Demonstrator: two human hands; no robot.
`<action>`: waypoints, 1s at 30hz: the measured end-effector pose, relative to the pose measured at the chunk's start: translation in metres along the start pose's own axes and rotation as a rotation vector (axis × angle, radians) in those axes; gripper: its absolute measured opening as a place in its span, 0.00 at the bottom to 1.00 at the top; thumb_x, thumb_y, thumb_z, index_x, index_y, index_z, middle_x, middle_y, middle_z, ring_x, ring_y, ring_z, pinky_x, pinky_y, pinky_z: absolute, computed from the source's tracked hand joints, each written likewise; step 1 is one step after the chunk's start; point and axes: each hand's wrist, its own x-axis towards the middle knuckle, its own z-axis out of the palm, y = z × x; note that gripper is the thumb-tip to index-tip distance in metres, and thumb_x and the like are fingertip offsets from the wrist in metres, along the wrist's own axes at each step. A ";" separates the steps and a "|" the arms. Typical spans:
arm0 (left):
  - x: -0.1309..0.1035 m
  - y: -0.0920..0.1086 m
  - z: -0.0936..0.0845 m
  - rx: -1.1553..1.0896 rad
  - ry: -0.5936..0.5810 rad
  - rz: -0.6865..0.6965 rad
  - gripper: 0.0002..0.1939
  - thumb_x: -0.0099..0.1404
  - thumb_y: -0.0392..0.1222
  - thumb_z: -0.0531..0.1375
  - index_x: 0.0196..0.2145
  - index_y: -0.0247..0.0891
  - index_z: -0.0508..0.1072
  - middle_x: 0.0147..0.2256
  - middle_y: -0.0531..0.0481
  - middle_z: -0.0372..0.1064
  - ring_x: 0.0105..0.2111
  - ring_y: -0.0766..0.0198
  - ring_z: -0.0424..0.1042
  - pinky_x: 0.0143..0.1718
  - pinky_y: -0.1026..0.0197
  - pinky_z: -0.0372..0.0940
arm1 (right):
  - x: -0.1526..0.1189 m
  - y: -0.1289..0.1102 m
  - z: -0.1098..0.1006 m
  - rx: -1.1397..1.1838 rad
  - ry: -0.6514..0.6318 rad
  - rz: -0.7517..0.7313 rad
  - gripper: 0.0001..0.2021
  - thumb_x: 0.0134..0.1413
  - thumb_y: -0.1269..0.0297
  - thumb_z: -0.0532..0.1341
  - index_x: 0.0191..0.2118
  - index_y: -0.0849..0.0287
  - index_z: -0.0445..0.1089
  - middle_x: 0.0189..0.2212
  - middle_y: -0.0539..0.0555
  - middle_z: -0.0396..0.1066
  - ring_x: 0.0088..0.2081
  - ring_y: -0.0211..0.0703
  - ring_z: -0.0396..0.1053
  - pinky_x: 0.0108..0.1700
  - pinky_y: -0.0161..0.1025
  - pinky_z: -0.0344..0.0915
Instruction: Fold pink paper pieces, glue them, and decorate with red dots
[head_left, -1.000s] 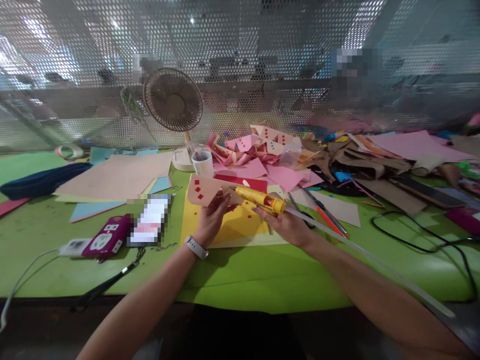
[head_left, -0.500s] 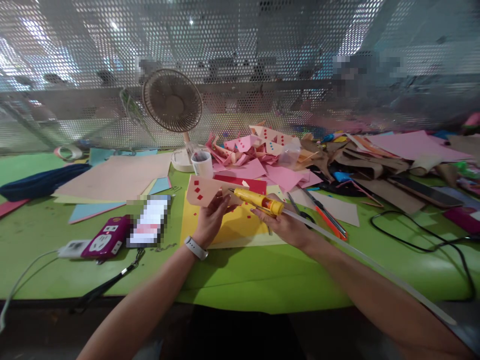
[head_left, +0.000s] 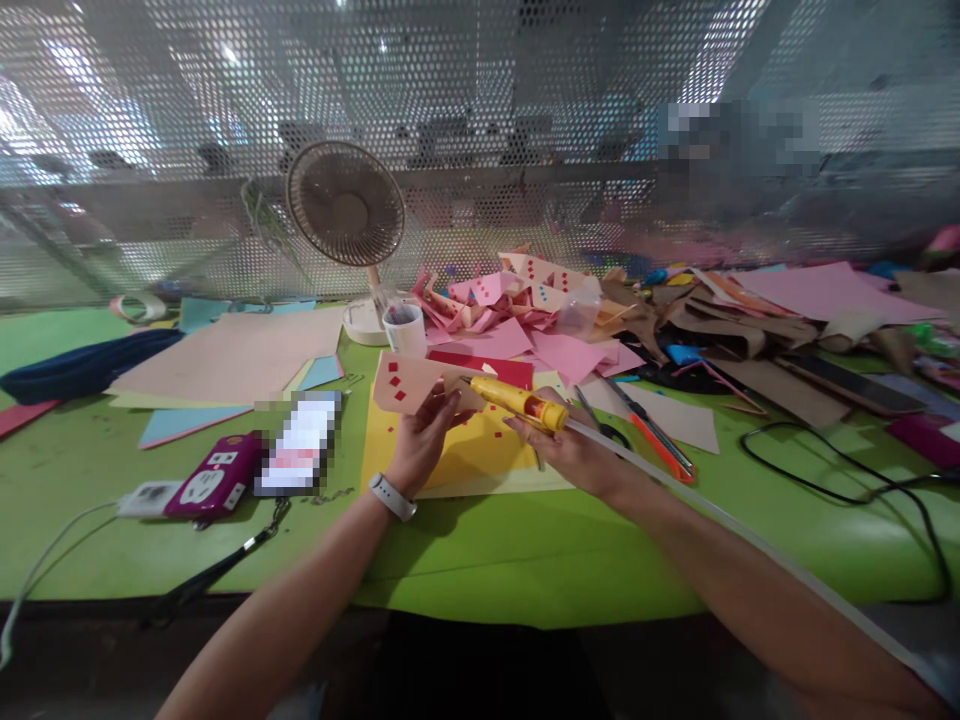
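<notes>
My left hand grips a folded cream paper piece with red diamond shapes stuck on it. In my right hand is a yellow hot glue gun, its dark nozzle against or very near the paper's right side. A long translucent glue stick runs out of the gun's back along my right forearm. Beneath both hands lies a yellow sheet with small red diamonds scattered on it. A red sheet lies just behind.
A fan and a white cup stand behind. Folded pink papers are heaped beyond my hands. To the right lie an orange cutter, scissors and a black cable; to the left, a phone and a purple power strip.
Both hands hold almost the same place, with the nozzle still at the paper. The glue stick's far end has shifted slightly toward the lower right.
</notes>
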 end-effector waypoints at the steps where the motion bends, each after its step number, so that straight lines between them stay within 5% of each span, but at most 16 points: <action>1: 0.000 0.000 0.000 -0.005 0.007 0.001 0.19 0.53 0.48 0.71 0.39 0.37 0.73 0.39 0.49 0.74 0.39 0.58 0.76 0.43 0.49 0.75 | 0.000 0.000 0.000 -0.002 0.002 0.000 0.10 0.56 0.51 0.58 0.35 0.49 0.60 0.27 0.53 0.70 0.29 0.52 0.70 0.30 0.47 0.65; 30: 0.000 0.000 0.000 0.020 -0.023 0.011 0.19 0.54 0.48 0.70 0.40 0.37 0.72 0.38 0.47 0.76 0.39 0.56 0.77 0.43 0.49 0.75 | 0.000 0.012 0.003 -0.112 0.062 -0.156 0.12 0.59 0.51 0.57 0.34 0.53 0.58 0.23 0.48 0.68 0.21 0.42 0.67 0.21 0.35 0.58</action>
